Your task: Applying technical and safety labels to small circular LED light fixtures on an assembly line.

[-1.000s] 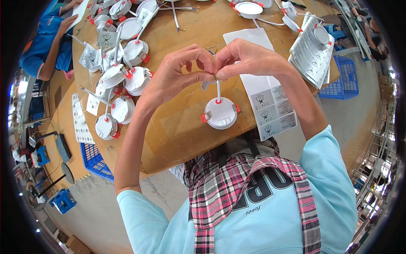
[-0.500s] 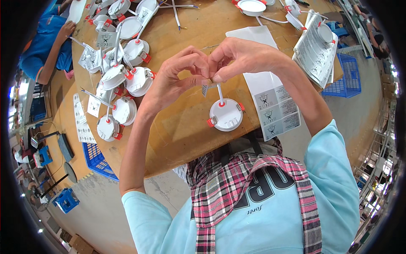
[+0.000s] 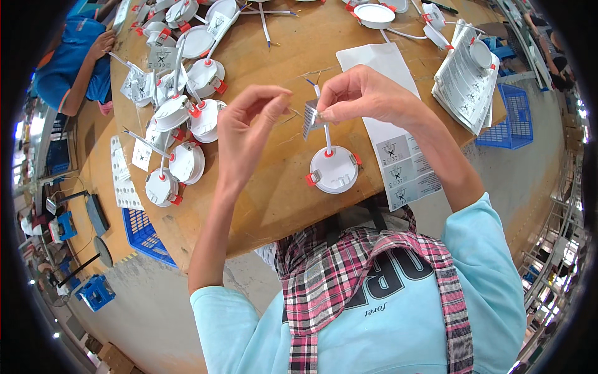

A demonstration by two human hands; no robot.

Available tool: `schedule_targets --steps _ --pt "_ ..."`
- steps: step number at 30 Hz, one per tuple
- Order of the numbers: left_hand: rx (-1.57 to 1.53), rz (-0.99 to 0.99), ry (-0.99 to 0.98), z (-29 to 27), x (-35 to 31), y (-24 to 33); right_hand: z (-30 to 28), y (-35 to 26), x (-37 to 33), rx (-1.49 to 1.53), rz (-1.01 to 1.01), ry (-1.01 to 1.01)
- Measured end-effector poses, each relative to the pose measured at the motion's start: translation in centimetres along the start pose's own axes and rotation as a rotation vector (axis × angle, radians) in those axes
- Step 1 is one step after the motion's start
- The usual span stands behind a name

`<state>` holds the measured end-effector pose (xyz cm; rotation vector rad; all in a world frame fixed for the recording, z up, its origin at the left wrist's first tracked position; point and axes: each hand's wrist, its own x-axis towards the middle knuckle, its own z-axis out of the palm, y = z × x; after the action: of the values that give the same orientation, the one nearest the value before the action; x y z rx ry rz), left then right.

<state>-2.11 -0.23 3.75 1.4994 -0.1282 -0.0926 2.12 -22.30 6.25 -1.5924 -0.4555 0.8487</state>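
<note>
A round white downlight (image 3: pixel 335 170) with red-tipped spring clips lies back-up near the table's front edge. Its white cable (image 3: pixel 328 140) rises away from me, with bare wire ends at the top. A small grey-and-white label (image 3: pixel 309 118) hangs on the cable. My right hand (image 3: pixel 367 96) pinches the label against the cable between thumb and forefinger. To the left of it, my left hand (image 3: pixel 249 128) is raised above the table, thumb and forefinger slightly apart and nothing visible between them.
Many labelled downlights (image 3: pixel 177 115) crowd the table's left side. A label sheet (image 3: pixel 398 165) lies right of my downlight; a stack of sheets (image 3: pixel 464 81) sits farther right with a small lamp on it. Blue baskets (image 3: pixel 146 235) stand below the table. A co-worker in blue (image 3: pixel 71 68) is at far left.
My left hand has come away from the cable and moved left. My right hand stays at the cable, and the label now shows between its fingers.
</note>
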Motion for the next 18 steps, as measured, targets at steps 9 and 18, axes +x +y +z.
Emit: schedule_targets --steps 9,18 --pt "0.665 0.218 0.071 1.9 -2.4 1.8 3.3 -0.4 0.1 -0.258 -0.066 0.283" --pt "0.831 0.245 0.113 2.1 -2.3 1.4 4.5 -0.4 0.2 -0.486 -0.095 0.403"
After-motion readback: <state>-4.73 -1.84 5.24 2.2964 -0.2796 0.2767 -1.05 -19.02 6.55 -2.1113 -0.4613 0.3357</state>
